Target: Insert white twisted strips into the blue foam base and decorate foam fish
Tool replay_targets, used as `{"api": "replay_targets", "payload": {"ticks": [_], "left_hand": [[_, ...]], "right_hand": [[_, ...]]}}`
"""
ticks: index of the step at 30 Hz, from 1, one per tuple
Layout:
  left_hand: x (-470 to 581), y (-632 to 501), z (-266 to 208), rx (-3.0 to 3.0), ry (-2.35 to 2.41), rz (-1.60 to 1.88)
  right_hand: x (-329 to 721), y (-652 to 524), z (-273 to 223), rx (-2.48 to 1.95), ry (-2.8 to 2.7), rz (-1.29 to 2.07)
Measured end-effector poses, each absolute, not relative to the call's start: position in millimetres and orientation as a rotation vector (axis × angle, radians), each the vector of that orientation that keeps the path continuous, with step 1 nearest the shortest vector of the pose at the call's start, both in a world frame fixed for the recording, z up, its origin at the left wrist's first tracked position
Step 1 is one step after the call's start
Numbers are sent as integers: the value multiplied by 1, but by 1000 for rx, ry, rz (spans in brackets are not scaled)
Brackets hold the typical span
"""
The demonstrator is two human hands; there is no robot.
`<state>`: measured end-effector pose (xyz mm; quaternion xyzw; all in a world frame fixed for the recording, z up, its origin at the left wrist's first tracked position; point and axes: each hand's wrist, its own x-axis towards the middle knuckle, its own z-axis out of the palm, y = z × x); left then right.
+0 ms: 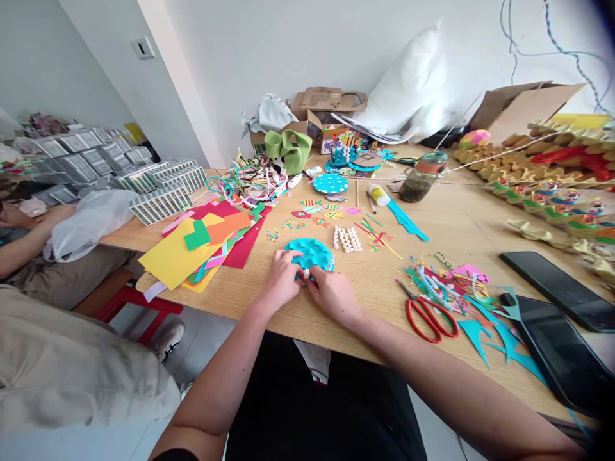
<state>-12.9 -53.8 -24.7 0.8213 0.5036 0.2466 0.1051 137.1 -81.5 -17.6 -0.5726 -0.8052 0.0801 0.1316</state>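
A bright blue round disc point(311, 251) with a bumpy top lies at the front of the table, in front of me. My left hand point(283, 276) is closed at its near left edge, with the index finger over the top. My right hand point(335, 294) is closed at the near right edge. Between my fingertips, at the rim, sits a small white piece point(306, 273). Some whitish trim shows on the disc's right edge. Just beyond lie rows of white twisted pieces point(348, 239). My fingers hide the near rim.
Coloured sheets point(175, 253) are stacked left; fish cutouts point(317, 214) lie beyond the disc. Red-handled scissors point(430, 318), paper scraps point(444, 282) and two phones point(557, 288) are right. A glue bottle point(379, 194) and a jar point(423, 178) stand behind. Another person's arm point(33, 237) is far left.
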Motion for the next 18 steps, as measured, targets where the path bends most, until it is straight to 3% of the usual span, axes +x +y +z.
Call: {"api": "replay_targets", "payload": {"ticks": [18], "left_hand": [[-14,-46,-26,2423,1485,696]], "right_hand": [[139,-77,-21,-1633,-2231,329]]}}
